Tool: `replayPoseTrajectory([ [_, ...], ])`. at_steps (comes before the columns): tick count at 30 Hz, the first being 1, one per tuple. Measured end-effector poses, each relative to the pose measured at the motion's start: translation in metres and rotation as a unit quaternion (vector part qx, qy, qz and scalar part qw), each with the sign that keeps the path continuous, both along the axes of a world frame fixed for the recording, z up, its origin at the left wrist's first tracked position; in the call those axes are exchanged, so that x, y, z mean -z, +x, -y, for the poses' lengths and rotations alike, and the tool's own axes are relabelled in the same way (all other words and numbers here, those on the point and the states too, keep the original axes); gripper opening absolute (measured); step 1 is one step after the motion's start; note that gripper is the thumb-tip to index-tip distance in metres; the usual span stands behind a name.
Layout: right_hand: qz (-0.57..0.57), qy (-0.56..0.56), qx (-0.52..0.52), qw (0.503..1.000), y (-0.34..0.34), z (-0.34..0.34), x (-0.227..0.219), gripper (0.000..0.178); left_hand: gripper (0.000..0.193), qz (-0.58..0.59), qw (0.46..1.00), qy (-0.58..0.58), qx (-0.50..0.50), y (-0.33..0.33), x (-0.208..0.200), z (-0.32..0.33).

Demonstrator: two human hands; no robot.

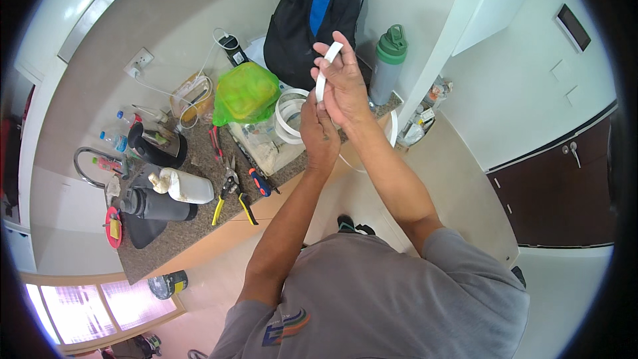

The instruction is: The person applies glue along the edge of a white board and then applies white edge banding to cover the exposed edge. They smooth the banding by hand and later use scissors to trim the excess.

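A narrow, flat white strip (327, 74) stands up between my hands above the counter's right part. My left hand (319, 134) is closed on its lower end, fingers pressed together. Beside it, my right hand (344, 86) is turned palm inward, its fingers curled around the upper length of the strip. Left of my hands, a coil of similar white strip (290, 118) sits on the counter. A white loop (393, 130) hangs to the right of my right wrist; where it joins the held piece is hidden.
Yellow-handled snips (231, 187), a blue-orange screwdriver (260, 183) and red-handled pliers (216, 143) lie on the granite counter (147, 256). Behind them are a green plastic bag (246, 93), a black backpack (302, 20) and a green-topped bottle (387, 66). A sink tap (85, 159) stands at left.
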State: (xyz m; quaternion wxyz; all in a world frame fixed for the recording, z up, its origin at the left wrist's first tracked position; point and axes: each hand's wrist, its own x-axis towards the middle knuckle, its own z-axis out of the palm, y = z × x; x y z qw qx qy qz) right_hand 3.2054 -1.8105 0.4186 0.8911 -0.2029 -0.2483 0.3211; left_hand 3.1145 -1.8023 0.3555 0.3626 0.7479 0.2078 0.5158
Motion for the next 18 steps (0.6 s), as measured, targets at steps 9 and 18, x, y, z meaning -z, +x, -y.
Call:
replayPoseTrajectory([
  [9, 0.098, -0.061, -0.005, 0.993, -0.003, -0.006, 0.013, 0.074, 0.043, 0.004, 0.989, -0.139, 0.043, -0.008, 0.014, -0.017],
  [18, -0.075, -0.016, -0.134, 0.988, 0.012, -0.014, 0.023, 0.042, 0.04, -0.07, 0.99, -0.117, 0.03, -0.02, -0.011, -0.014],
])
